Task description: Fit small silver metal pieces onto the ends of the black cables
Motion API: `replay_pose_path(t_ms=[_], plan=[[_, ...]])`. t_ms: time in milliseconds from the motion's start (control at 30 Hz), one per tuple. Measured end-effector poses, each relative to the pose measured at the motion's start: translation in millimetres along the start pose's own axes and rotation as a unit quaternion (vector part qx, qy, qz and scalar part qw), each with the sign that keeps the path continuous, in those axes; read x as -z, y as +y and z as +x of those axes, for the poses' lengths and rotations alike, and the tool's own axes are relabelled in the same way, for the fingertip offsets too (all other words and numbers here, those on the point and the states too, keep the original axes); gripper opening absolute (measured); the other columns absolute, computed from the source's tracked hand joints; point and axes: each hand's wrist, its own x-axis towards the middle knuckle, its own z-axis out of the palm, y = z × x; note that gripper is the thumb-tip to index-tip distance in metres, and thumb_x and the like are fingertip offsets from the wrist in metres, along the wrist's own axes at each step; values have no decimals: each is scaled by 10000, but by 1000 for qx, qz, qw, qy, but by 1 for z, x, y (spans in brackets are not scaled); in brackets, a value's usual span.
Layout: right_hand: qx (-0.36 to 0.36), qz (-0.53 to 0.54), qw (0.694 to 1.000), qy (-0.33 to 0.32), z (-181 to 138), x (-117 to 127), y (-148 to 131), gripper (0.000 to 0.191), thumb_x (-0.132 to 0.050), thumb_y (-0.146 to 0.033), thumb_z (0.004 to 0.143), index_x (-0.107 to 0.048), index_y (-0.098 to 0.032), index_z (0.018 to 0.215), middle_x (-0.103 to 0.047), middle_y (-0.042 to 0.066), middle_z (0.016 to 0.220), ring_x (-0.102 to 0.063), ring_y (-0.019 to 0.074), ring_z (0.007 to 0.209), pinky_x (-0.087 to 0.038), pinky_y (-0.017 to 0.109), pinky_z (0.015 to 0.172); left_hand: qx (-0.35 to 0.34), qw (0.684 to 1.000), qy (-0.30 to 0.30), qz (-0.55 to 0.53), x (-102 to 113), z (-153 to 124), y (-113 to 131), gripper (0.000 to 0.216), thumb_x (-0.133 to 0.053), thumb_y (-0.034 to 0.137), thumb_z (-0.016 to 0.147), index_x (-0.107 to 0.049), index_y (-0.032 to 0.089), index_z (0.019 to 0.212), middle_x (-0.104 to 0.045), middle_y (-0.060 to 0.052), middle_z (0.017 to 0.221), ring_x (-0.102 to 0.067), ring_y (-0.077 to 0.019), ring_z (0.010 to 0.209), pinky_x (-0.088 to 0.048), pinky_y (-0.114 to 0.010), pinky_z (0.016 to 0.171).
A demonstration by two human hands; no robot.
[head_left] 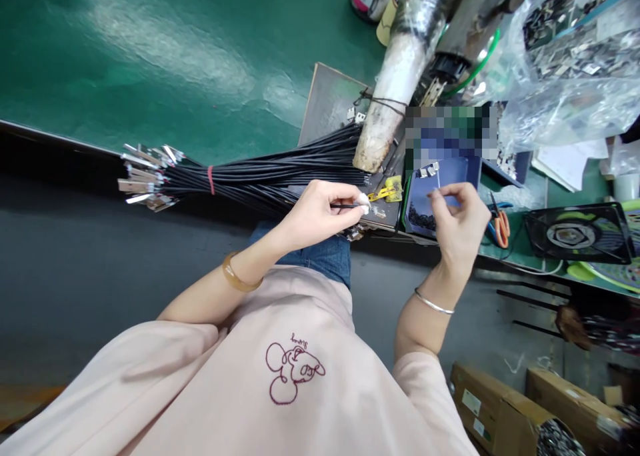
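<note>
My left hand [317, 215] is closed in a pinch on the end of a black cable [343, 207], with white covers on its fingertips. Beside it lies a bundle of black cables [270, 165], tied by a red band [211, 180] and ending in flat metal terminals [145, 179] at the left. My right hand [456, 221] is pinched over a blue bin [464, 168]; what it holds, if anything, is too small to make out. Small metal pieces [429, 170] show just above its fingers. A yellow piece [387, 191] lies between the hands.
A whitish pipe [385, 99] slants down close above the hands. Pliers with orange handles [500, 226] and a black fan [580, 233] lie at the right. Plastic bags of metal parts [590, 56] fill the back right. Cardboard boxes [500, 403] stand on the floor.
</note>
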Motion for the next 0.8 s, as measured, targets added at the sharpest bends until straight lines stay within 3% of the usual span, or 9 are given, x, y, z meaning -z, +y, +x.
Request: replay_pose_path(t_ms=[100,200,367,500,800], plan=[[12,113,991,66,-25,-5,-17,43,-704,-213,854,-672,-197,832,-672,13,802,-490,75,526,-325,249,489,7,1000,15,0,-3,1,0,120,-660,203,783,-718,117,724,-656,-12,651,-565,-99,589,-421,-192,553],[13,169,985,7,-45,-20,-32,53,-746,-246,832,-707,-217,853,-685,1,815,-550,99,589,-365,236,499,11,1000,9,-9,-4,2,1,106,-656,186,768,-692,118,696,-621,1,629,-541,-90,578,-420,-186,552],[31,163,985,-55,-57,-47,-44,160,-646,-327,936,-713,-210,848,-711,13,833,-637,138,719,-478,274,625,27,1000,-12,-2,-2,2,3,98,-644,174,764,-677,120,689,-597,0,630,-517,-88,566,-396,-193,529],[62,167,981,-75,-57,-52,-48,193,-585,-302,982,-707,-208,866,-713,12,848,-660,150,819,-496,291,725,31,999,-18,5,-2,1,4,91,-641,168,759,-666,122,685,-583,1,628,-498,-86,561,-369,-194,513],[86,133,985,-75,-59,-49,-51,185,-589,-298,980,-684,-203,854,-691,5,830,-593,124,711,-417,268,607,29,999,-17,15,-2,0,2,92,-637,179,768,-643,130,691,-559,5,639,-470,-82,566,-362,-194,515]])
